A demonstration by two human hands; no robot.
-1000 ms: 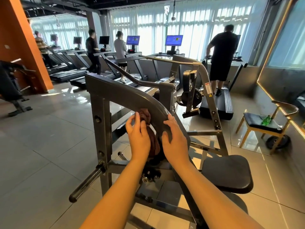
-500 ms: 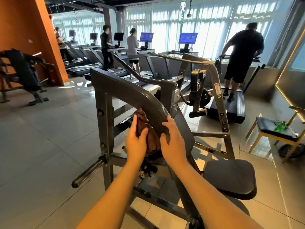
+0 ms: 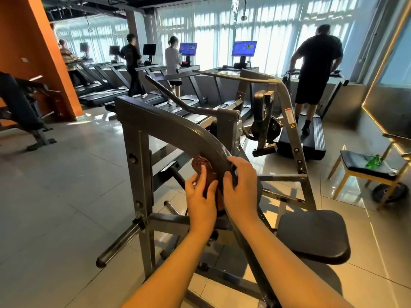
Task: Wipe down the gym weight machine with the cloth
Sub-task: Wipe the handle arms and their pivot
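The grey steel weight machine (image 3: 155, 123) fills the middle of the head view, with a curved frame bar running down toward me and a black padded seat (image 3: 315, 234) at the right. A dark reddish-brown cloth (image 3: 203, 166) is bunched against the underside of that curved bar. My left hand (image 3: 201, 201) presses the cloth from below, fingers wrapped on it. My right hand (image 3: 241, 185) grips the curved bar just right of the cloth, fingertips touching the cloth's edge. Part of the cloth is hidden between my hands.
Several people use a row of treadmills (image 3: 155, 94) along the windows behind the machine. A wooden chair (image 3: 369, 170) holding a green bottle (image 3: 374, 161) stands at the right, with a weight plate (image 3: 389, 192) beneath. A bench (image 3: 24, 116) sits at left by the orange wall.
My view shifted left, then held. The cloth and my left hand slid down along the underside of the curved bar; my right hand stayed on the bar.
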